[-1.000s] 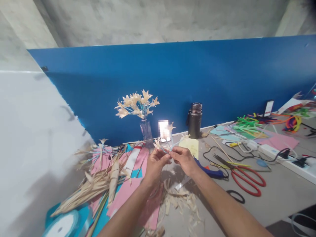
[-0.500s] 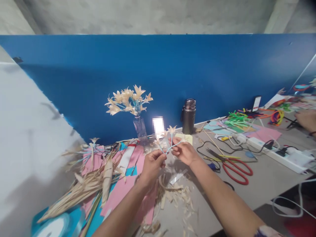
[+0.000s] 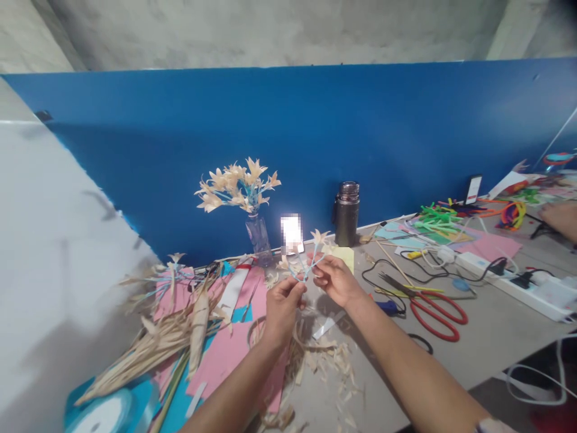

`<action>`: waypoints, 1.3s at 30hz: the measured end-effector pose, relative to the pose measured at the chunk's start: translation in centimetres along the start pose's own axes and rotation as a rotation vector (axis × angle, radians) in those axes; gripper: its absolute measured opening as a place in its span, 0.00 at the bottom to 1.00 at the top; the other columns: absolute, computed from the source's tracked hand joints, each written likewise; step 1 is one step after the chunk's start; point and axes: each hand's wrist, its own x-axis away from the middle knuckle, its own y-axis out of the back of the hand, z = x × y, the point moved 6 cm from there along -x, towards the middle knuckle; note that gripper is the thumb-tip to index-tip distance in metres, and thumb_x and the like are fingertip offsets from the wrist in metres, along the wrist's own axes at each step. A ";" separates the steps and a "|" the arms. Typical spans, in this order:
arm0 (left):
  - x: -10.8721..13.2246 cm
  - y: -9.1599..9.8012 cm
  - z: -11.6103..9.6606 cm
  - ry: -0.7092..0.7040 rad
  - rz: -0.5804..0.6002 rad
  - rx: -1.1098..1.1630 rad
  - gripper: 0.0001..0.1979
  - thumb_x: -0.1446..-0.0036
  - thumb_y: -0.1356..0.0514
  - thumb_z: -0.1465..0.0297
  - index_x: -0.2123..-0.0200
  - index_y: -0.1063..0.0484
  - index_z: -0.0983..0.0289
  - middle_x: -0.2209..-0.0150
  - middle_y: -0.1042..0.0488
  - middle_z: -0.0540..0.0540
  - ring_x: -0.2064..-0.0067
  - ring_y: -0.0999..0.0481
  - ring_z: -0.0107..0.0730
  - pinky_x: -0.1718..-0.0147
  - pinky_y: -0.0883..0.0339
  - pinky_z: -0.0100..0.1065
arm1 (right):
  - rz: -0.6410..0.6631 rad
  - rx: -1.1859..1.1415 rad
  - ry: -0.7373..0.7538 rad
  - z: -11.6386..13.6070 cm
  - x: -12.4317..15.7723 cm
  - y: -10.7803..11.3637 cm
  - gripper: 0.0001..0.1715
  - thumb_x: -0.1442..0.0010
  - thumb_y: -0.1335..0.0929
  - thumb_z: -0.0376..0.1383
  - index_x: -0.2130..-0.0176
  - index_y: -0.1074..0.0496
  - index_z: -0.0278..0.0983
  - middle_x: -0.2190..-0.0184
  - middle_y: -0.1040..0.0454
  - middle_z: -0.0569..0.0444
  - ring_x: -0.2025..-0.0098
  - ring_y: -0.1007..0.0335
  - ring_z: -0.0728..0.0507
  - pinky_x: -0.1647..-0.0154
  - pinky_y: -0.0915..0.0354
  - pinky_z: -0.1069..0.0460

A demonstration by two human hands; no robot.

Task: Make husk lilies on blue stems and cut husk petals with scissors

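Note:
Between my hands is a small spray of handmade flowers, cream petals on thin light-blue stems that fork apart. My left hand pinches the stems low down, where they meet. With closed fingers, my right hand grips one of the upper branches. Behind them a bouquet of similar cream flowers stands in a clear bottle. More blue-stemmed flowers lie at the left. Below my hands, pale husk scraps are scattered on the table.
Dried husks lie over pink paper at left, near a ribbon roll. A dark flask, red-handled scissors and a white power strip with cables are at right. Another person's hand shows far right.
The whole view has shifted slightly. My right hand has tilted its branch a little more upright, while my left hand keeps its pinch on the stems.

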 end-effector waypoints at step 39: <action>-0.7 1.5 0.6 -0.167 -0.095 0.007 0.10 0.50 0.32 0.66 0.63 0.22 0.62 0.65 0.21 0.53 0.65 0.26 0.33 0.63 0.35 0.31 | -0.074 0.483 0.105 -1.5 0.4 0.3 0.20 0.53 0.22 0.48 0.73 0.27 0.36 0.82 0.39 0.61 0.80 0.49 0.51 0.80 0.53 0.55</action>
